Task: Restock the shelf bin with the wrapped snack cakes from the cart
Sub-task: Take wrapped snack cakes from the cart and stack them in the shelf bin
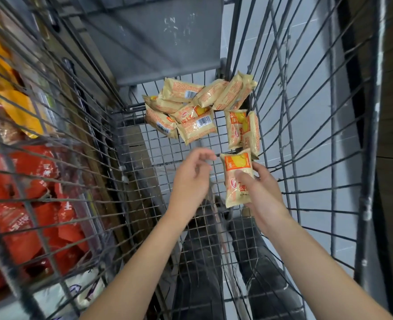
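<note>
Head view, looking down into the wire cart (306, 139): we see the restock still in progress, with one wrapped snack cake (238, 179) lifted just right of the frame's centre and a loose pile of cakes (190, 107) left on the cart floor above it, toward the far end. The right hand (263, 195) grips the lifted cake, thumb across the front of the wrapper and fingers (259, 168) curled behind its right edge. The left hand (190, 179) hangs just beside it, holding nothing, its fingers (205, 155) loosely bent and slightly spread, close to the wrapper's upper left corner but, as far as we can tell, not touching. Two more cakes (242, 129) stand on edge against the cart's right wall, just above the held one. The wrapper is pale tan with an orange panel, a yellow picture at its top and a crimped seam at each end; it looks soft and slightly puffed. The shelf bin is not clearly in view; red and yellow snack bags (29, 199) show through the cart's left side. We judge that over a dozen cakes remain to be moved
</note>
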